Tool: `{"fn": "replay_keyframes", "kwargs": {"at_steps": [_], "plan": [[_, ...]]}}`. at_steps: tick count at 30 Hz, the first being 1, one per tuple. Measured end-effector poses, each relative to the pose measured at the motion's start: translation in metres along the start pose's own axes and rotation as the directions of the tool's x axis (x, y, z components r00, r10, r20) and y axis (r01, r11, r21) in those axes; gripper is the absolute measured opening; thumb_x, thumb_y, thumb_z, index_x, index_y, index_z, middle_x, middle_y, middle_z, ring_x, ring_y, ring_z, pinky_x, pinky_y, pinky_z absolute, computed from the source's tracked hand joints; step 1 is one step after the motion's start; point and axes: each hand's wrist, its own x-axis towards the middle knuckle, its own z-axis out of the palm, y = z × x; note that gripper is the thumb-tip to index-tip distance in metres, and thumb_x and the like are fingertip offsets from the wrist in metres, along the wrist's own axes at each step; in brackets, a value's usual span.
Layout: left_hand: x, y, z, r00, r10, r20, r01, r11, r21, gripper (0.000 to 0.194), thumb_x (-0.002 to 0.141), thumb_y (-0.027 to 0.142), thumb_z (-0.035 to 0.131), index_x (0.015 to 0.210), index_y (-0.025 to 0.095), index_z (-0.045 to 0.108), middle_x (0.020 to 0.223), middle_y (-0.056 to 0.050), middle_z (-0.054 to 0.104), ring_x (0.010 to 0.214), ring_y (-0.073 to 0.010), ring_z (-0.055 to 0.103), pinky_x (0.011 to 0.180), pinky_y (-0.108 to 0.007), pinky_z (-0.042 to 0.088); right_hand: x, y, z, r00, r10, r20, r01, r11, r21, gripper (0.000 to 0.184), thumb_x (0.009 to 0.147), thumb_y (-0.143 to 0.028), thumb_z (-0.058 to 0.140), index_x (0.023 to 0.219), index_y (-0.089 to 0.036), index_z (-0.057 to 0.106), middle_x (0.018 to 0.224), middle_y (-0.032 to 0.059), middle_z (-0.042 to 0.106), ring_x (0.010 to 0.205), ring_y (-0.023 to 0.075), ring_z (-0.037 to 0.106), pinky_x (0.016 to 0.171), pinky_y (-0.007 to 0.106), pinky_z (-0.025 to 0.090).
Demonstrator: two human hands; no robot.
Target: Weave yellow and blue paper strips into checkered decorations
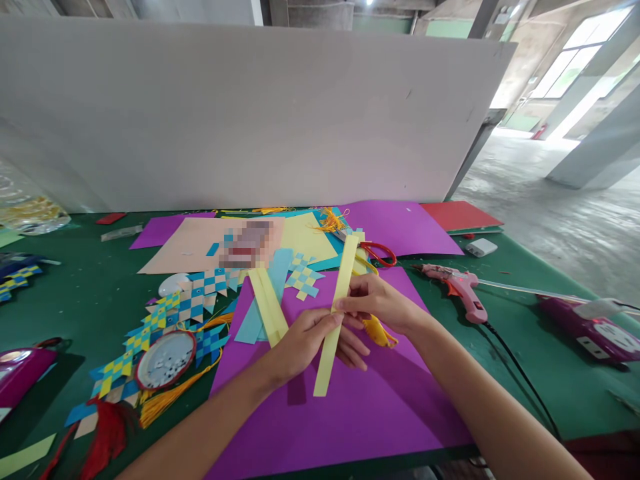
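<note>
A pale yellow paper strip (329, 357) is held upright at a slant between both hands, above a purple sheet (300, 433). My left hand (313, 337) pinches its middle, thumb in front and the other fingers spread behind it. Just above, my right hand (373, 303) grips the same strip with thumb and fingertips. More yellow strips (270, 307) and a light blue strip (249, 325) lie left of my hands. A woven blue-and-yellow paper piece (303, 277) rests beyond them. Red-handled scissors (383, 253) and a yellow object (379, 331) lie partly hidden behind my right hand.
A pink glue gun (463, 287) with its cord lies on the green table (520, 360), near a purple power strip (590, 327). To the left are several woven pieces, a round dish of small beads (167, 360) and tassels (107, 430). A white panel (250, 120) stands behind.
</note>
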Motion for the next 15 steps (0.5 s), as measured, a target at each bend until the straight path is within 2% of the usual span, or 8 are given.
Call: {"fn": "replay_keyframes", "kwargs": {"at_steps": [3,8,15], "plan": [[0.0,0.001,0.0,1.0,-0.01,-0.016,0.01,1.0,0.024,0.033,0.097,0.031,0.04,0.098,0.007,0.062,0.08,-0.016,0.074,0.069,-0.0231,0.073,0.066,-0.031,0.056,0.0,0.001,0.0,1.0,0.004,-0.016,-0.004,1.0,-0.012,0.026,0.081,-0.035,0.065,0.068,-0.013,0.06,0.049,-0.0035,0.051,0.045,0.0069,0.045,0.045,0.022,0.033],[0.001,0.003,-0.001,1.0,-0.021,-0.02,0.022,0.999,0.042,0.031,0.095,0.033,0.046,0.095,0.007,0.063,0.081,-0.015,0.074,0.069,-0.0227,0.073,0.067,-0.031,0.057,0.0,0.005,-0.004,0.993,0.005,-0.122,-0.012,0.998,-0.054,0.026,0.078,-0.034,0.069,0.066,-0.012,0.061,0.052,-0.0031,0.052,0.046,0.0064,0.045,0.045,0.021,0.032],[0.0,0.004,-0.003,0.998,-0.039,0.042,0.038,0.999,0.028,0.031,0.093,0.035,0.051,0.103,0.008,0.063,0.092,-0.017,0.074,0.074,-0.0239,0.073,0.069,-0.034,0.057,-0.001,0.005,-0.01,0.986,0.006,-0.164,-0.019,0.997,-0.075,0.026,0.077,-0.035,0.069,0.067,-0.012,0.061,0.052,-0.0028,0.052,0.046,0.0059,0.042,0.043,0.021,0.029]]}}
